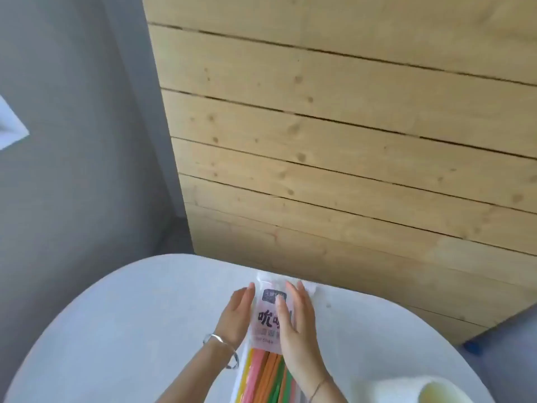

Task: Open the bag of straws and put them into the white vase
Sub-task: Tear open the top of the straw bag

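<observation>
Lying on the white table, the bag of straws is looking sealed, straws all inside; the white vase is waiting right of the bag. Both hands are resting flat-fingered: left hand against the bag's edge, right hand on top.

The left hand and right hand reach forward side by side, fingers straight.

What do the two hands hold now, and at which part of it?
The bag of straws, between left hand and right hand, flat fingers on both sides of its printed upper part.
</observation>
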